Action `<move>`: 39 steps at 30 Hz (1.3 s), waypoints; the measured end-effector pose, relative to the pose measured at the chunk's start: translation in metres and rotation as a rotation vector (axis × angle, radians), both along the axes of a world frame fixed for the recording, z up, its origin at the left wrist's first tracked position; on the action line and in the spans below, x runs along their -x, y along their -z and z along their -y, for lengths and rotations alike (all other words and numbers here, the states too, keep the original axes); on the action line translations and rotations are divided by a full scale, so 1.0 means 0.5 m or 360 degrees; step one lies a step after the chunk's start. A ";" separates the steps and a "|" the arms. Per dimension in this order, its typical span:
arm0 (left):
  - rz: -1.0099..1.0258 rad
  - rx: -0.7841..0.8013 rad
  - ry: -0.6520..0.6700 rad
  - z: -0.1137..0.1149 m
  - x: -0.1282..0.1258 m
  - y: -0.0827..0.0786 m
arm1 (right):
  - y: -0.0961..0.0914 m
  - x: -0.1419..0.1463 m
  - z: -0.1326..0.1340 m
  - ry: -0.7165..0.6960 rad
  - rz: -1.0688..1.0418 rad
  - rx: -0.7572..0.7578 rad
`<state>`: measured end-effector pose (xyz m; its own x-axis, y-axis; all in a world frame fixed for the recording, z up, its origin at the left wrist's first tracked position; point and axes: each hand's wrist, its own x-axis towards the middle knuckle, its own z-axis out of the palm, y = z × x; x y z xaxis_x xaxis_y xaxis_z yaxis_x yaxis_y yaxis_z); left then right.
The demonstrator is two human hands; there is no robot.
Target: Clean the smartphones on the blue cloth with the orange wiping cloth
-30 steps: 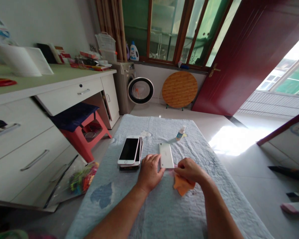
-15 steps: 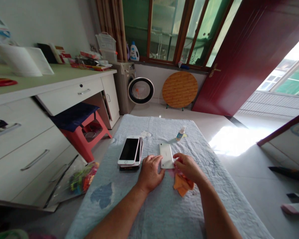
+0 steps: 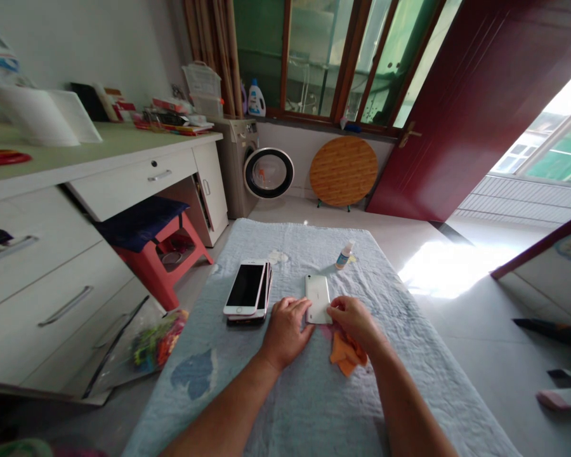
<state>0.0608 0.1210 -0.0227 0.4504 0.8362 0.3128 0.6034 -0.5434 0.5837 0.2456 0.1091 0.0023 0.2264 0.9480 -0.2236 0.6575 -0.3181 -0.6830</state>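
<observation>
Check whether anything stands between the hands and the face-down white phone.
Nothing visible does: the left hand and right hand are at opposite edges of the phone; the orange cloth lies nearer the wearer.

The cloth-covered surface (image 3: 323,406) is coloured pale blue and printed with a darker blue, heart-like motif (image 3: 193,374) toward the left; a whitish patch is seen farther off. The single phone (image 3: 318,295) is backed in plain white, marked by a small dark spot near its far corner. On the stack of phones (image 3: 245,289), a black screen is framed in white. The crumpled rag (image 3: 346,354) is coloured orange. The small bottle (image 3: 344,255) is topped in white and banded with blue. Beyond, the door (image 3: 428,108) is finished in deep red, the round tabletop (image 3: 343,170) is patterned in orange-brown wood grain, and the coral-red stool (image 3: 171,265) is topped by a navy cover (image 3: 143,222).
</observation>
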 end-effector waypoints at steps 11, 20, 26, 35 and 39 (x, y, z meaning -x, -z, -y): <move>-0.0035 0.0018 -0.0014 -0.005 0.000 0.004 | -0.005 -0.003 0.007 0.0054 -0.0376 0.0063; -0.0019 0.0027 -0.0002 -0.003 0.002 -0.003 | 0.020 -0.001 -0.002 0.0120 -0.0832 -0.0188; 0.0016 0.0028 0.0043 -0.005 0.003 -0.001 | 0.017 0.012 -0.005 0.0055 -0.1083 -0.0227; -0.0008 0.0047 0.0011 -0.001 0.002 -0.008 | 0.011 0.016 0.001 -0.0117 -0.0961 -0.0367; 0.0005 0.0057 0.0050 0.000 0.003 -0.007 | 0.015 0.023 0.003 -0.0217 -0.0795 -0.0434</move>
<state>0.0593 0.1212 -0.0194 0.4759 0.8321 0.2848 0.5841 -0.5411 0.6050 0.2339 0.1075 -0.0050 0.0279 0.9995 -0.0159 0.2571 -0.0225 -0.9661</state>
